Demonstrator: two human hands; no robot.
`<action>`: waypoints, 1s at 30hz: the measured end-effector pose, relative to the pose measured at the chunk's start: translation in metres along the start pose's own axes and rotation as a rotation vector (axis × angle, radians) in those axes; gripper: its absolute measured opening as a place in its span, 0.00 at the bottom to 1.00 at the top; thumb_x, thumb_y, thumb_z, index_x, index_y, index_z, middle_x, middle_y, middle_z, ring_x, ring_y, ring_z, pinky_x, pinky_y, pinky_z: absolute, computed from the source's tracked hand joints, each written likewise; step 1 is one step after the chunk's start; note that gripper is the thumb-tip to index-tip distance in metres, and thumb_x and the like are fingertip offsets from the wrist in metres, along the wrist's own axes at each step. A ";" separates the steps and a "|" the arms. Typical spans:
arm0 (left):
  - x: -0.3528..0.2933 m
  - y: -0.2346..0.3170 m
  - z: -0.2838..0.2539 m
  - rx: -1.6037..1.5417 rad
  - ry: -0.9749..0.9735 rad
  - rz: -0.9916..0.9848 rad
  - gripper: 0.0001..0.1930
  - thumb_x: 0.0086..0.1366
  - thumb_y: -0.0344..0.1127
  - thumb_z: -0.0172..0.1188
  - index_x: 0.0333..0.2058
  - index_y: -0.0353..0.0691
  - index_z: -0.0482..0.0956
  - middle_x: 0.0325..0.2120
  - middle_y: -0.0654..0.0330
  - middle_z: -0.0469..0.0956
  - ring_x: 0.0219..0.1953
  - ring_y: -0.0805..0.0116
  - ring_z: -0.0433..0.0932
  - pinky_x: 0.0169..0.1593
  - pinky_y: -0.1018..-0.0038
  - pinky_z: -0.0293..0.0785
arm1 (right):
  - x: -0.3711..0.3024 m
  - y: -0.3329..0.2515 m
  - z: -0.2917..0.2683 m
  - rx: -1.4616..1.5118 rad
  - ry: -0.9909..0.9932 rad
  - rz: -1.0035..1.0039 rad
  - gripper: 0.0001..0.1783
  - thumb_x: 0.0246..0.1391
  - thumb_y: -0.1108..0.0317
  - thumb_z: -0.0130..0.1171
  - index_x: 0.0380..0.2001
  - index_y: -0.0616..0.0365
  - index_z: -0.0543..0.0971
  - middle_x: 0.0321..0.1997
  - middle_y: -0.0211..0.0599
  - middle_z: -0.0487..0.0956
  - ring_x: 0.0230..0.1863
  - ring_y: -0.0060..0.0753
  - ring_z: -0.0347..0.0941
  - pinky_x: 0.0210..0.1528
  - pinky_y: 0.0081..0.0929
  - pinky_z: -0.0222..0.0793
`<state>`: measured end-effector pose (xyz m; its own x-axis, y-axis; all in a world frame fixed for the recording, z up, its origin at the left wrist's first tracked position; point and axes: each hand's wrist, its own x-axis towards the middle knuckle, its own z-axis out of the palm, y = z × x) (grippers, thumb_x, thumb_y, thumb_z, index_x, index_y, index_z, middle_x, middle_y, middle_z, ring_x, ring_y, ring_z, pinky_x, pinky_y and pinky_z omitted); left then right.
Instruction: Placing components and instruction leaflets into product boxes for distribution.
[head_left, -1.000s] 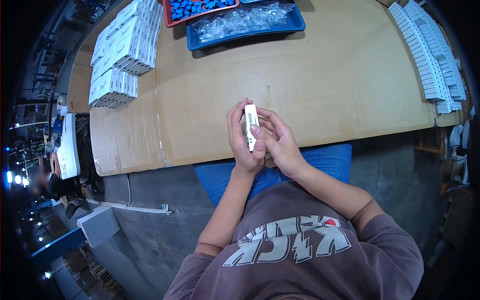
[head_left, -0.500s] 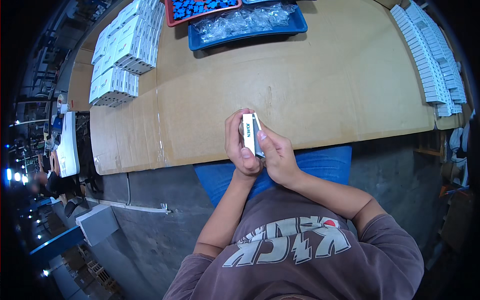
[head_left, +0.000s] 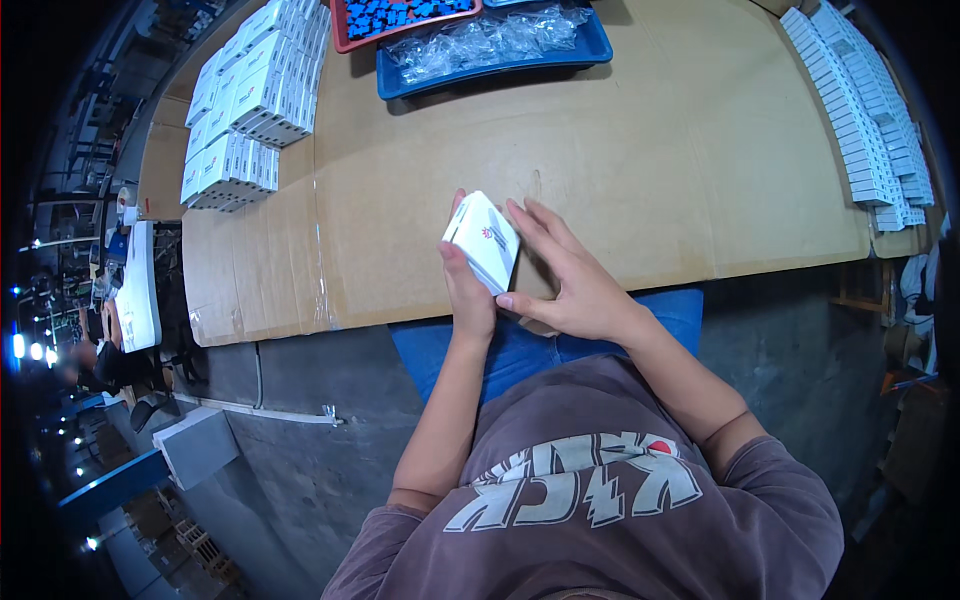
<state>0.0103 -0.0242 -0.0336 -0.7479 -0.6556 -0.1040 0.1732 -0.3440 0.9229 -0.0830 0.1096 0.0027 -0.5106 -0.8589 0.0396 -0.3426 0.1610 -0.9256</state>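
A small white box with a little red mark on its broad face is tilted above the near part of the table. My left hand grips it, thumb along the near left side and fingers mostly hidden behind it. Beside the box on the right is my right hand, fingers stretched and apart. Its thumb tip is at the box's lower corner, and its fingertips are close to the upper right edge; whether they touch is hard to tell.
Brown cardboard covers the table. White boxes are stacked at the far left, with more white boxes in rows at the far right. At the back stand a blue tray of clear plastic bags and a red tray of small blue pieces.
The box has turned from its narrow side to its broad face and moved slightly away from me. My right hand has loosened from around it and spread its fingers.
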 end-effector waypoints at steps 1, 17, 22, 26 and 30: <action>-0.001 0.004 0.001 -0.002 -0.002 -0.001 0.53 0.72 0.78 0.34 0.76 0.35 0.54 0.63 0.48 0.72 0.64 0.57 0.73 0.66 0.63 0.69 | 0.000 0.003 -0.002 -0.002 0.002 0.002 0.55 0.53 0.45 0.74 0.78 0.50 0.59 0.80 0.61 0.54 0.80 0.69 0.48 0.79 0.50 0.52; -0.028 0.033 0.029 -0.186 -0.071 -0.540 0.39 0.78 0.71 0.34 0.69 0.44 0.64 0.56 0.55 0.77 0.57 0.64 0.79 0.57 0.66 0.80 | 0.016 0.025 -0.007 -0.183 0.034 -0.621 0.50 0.46 0.49 0.76 0.68 0.64 0.73 0.68 0.55 0.73 0.65 0.59 0.73 0.68 0.51 0.67; -0.028 0.024 0.019 -0.162 -0.104 -0.556 0.40 0.77 0.72 0.32 0.67 0.42 0.65 0.53 0.54 0.78 0.54 0.64 0.81 0.53 0.67 0.81 | 0.014 0.033 -0.001 -0.055 0.039 -0.587 0.45 0.47 0.53 0.77 0.67 0.62 0.74 0.69 0.56 0.73 0.65 0.59 0.73 0.67 0.47 0.68; -0.029 0.027 0.023 -0.193 -0.034 -0.557 0.39 0.78 0.71 0.34 0.65 0.42 0.67 0.51 0.55 0.79 0.51 0.65 0.82 0.50 0.68 0.82 | 0.015 0.035 0.000 -0.035 0.016 -0.575 0.42 0.52 0.52 0.75 0.65 0.66 0.76 0.69 0.60 0.73 0.66 0.58 0.74 0.66 0.43 0.70; -0.030 0.027 0.022 -0.230 -0.044 -0.554 0.38 0.78 0.70 0.34 0.65 0.42 0.68 0.49 0.56 0.80 0.50 0.65 0.83 0.50 0.67 0.82 | 0.013 0.036 0.001 0.010 0.023 -0.566 0.41 0.52 0.50 0.75 0.63 0.66 0.78 0.69 0.61 0.73 0.67 0.58 0.73 0.65 0.42 0.70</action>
<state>0.0233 0.0013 0.0026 -0.7914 -0.3106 -0.5265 -0.1192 -0.7663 0.6313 -0.1015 0.1038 -0.0300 -0.2666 -0.7994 0.5385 -0.5600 -0.3262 -0.7616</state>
